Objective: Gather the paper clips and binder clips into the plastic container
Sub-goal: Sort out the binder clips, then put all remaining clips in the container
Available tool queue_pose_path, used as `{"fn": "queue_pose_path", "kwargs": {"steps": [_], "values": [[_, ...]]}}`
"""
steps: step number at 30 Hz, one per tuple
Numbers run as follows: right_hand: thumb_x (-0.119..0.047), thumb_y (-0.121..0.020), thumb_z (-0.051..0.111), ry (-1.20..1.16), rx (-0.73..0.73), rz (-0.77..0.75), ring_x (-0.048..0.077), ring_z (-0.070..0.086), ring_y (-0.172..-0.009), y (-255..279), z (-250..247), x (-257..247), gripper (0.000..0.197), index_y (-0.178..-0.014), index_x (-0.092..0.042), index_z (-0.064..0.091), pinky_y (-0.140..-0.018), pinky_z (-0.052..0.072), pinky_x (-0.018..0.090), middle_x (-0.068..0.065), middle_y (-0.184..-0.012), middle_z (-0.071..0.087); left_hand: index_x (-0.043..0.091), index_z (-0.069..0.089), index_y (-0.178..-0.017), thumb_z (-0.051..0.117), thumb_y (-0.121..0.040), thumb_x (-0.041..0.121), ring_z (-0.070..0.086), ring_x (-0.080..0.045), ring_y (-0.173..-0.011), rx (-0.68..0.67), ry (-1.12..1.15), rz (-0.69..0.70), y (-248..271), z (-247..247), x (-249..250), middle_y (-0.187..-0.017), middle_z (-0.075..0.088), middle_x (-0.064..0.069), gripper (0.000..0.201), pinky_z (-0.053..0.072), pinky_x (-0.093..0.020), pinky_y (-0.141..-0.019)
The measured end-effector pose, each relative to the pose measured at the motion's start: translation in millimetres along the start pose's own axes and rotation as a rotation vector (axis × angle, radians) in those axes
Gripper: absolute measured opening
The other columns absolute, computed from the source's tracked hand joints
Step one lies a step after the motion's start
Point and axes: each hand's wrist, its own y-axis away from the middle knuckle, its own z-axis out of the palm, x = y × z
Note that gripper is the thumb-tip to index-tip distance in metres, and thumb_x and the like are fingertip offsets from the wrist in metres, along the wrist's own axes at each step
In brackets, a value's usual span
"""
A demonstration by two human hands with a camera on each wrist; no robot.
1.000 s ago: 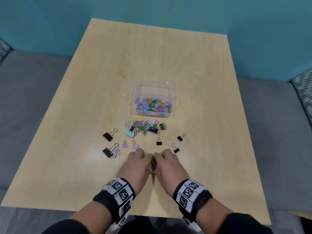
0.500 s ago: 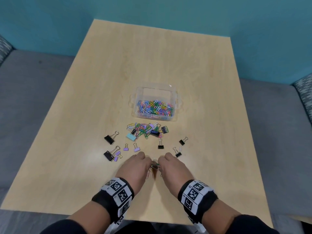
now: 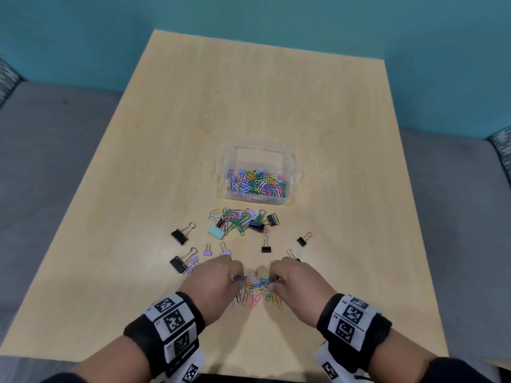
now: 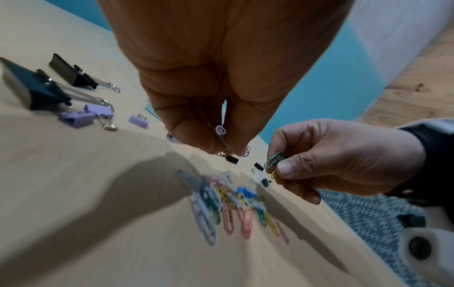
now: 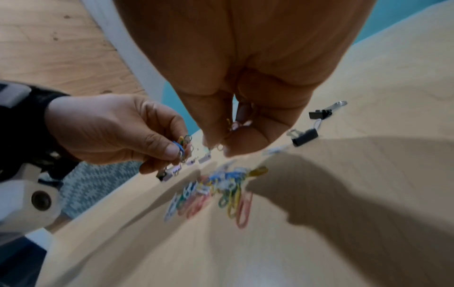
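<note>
A clear plastic container (image 3: 293, 172) stands mid-table with many coloured paper clips in it. In front of it lies a mixed pile of paper clips and binder clips (image 3: 243, 221). Black binder clips (image 3: 181, 234) and small purple binder clips (image 3: 208, 251) lie scattered nearer to me. My left hand (image 3: 237, 277) (image 4: 222, 139) (image 5: 180, 148) pinches a few paper clips. My right hand (image 3: 274, 279) (image 5: 227, 136) (image 4: 276, 167) pinches others, one of them green. Between and below both hands is a bunch of coloured paper clips (image 3: 255, 288) (image 4: 230, 202) (image 5: 216, 190), blurred. Whether it rests on the table I cannot tell.
The wooden table (image 3: 249, 106) has its front edge close behind my wrists. Grey upholstery (image 3: 55, 150) runs along both sides and a teal wall (image 3: 276, 20) stands behind. Black binder clips (image 3: 303, 239) lie to the right of my hands.
My hands were pressed together on the table; they have drawn apart and risen a little, each pinching clips. The bunch of paper clips between them has come into sight.
</note>
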Motion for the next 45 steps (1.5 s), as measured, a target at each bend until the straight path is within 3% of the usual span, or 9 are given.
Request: {"fn": "queue_pose_path", "kwargs": {"steps": [7,14,17,23,27,31,34,40,45], "values": [[-0.017,-0.084,0.064,-0.266,0.141,0.062,0.013,0.053,-0.046,-34.0,-57.3,-9.8,0.011,-0.076,-0.018,0.057,-0.044,0.043,0.023,-0.005,-0.060,0.054,0.019,0.065,-0.079,0.064,-0.084,0.032,0.056,-0.017,-0.070,0.101,0.101,0.067,-27.4,-58.3,18.9,-0.076,0.061,0.002,0.014,0.045,-0.032,-0.065],[-0.019,-0.083,0.065,-0.220,0.388,0.068,0.026,0.063,-0.066,-102.9,-113.5,-18.4,0.009,-0.077,-0.016,0.059,-0.067,0.054,0.041,-0.001,-0.066,0.059,0.017,0.068,-0.087,0.061,-0.086,0.028,0.058,-0.023,-0.080,0.354,0.026,-0.007,-100.5,-112.9,30.1,-0.085,0.066,-0.004,0.013,0.043,-0.030,-0.066],[-0.030,-0.084,0.064,-0.262,0.374,0.084,0.024,0.066,-0.076,-111.2,-120.2,-21.6,0.017,-0.097,-0.019,0.065,-0.076,0.054,0.038,0.001,-0.078,0.067,0.019,0.068,-0.098,0.061,-0.085,0.029,0.059,-0.024,-0.086,0.348,0.023,-0.013,-111.6,-115.0,33.0,-0.092,0.067,-0.003,0.018,0.043,-0.030,-0.070],[-0.017,-0.091,0.052,0.012,0.470,0.021,0.028,0.062,-0.092,-37.0,-82.9,5.0,0.021,-0.107,-0.015,0.066,-0.080,0.048,0.034,0.008,-0.104,0.068,0.021,0.067,-0.105,0.060,-0.087,0.027,0.058,-0.020,-0.080,0.486,0.106,0.026,-56.3,-90.1,0.4,-0.095,0.060,-0.001,0.020,0.042,-0.029,-0.073],[-0.010,-0.091,0.040,0.193,0.121,-0.021,0.025,0.056,-0.108,21.5,-8.7,9.9,0.043,-0.132,-0.019,0.048,-0.087,0.046,0.033,0.003,-0.132,0.052,0.025,0.065,-0.105,0.052,-0.087,0.034,0.059,-0.019,-0.086,0.237,0.071,0.037,3.4,-29.4,-11.1,-0.094,0.056,0.004,0.025,0.043,-0.028,-0.074],[-0.003,-0.085,0.044,0.288,0.060,-0.023,0.027,0.055,-0.111,30.0,32.2,14.7,0.066,-0.145,-0.019,0.022,-0.078,0.048,0.034,0.000,-0.157,0.016,0.027,0.044,-0.133,0.048,-0.092,0.034,0.056,-0.018,-0.098,0.086,-0.033,-0.057,25.6,15.7,-8.3,-0.113,0.049,0.004,0.042,0.044,-0.030,-0.082],[-0.003,-0.082,0.046,0.364,0.087,-0.053,0.030,0.057,-0.096,31.2,42.5,7.3,0.064,-0.142,-0.015,0.027,-0.064,0.042,0.034,0.004,-0.153,0.024,0.029,0.037,-0.135,0.051,-0.089,0.038,0.050,-0.019,-0.097,0.103,-0.084,-0.059,23.9,30.7,-5.0,-0.112,0.044,0.002,0.049,0.044,-0.030,-0.079],[-0.020,-0.092,0.049,0.188,0.191,0.004,0.021,0.047,-0.112,44.2,44.4,11.9,0.056,-0.143,-0.022,0.026,-0.090,0.045,0.031,-0.001,-0.135,0.037,0.032,0.040,-0.130,0.059,-0.084,0.033,0.047,-0.016,-0.097,0.086,-0.062,-0.058,23.9,38.7,-15.4,-0.110,0.040,0.005,0.049,0.042,-0.027,-0.079],[-0.023,-0.086,0.061,0.173,0.152,0.029,0.023,0.043,-0.103,29.5,55.5,2.4,0.066,-0.140,-0.023,0.023,-0.084,0.045,0.032,0.002,-0.125,0.032,0.030,0.039,-0.134,0.062,-0.083,0.032,0.049,-0.017,-0.101,0.098,-0.030,-0.044,15.9,44.2,-15.7,-0.115,0.041,0.003,0.055,0.045,-0.029,-0.083]]}}
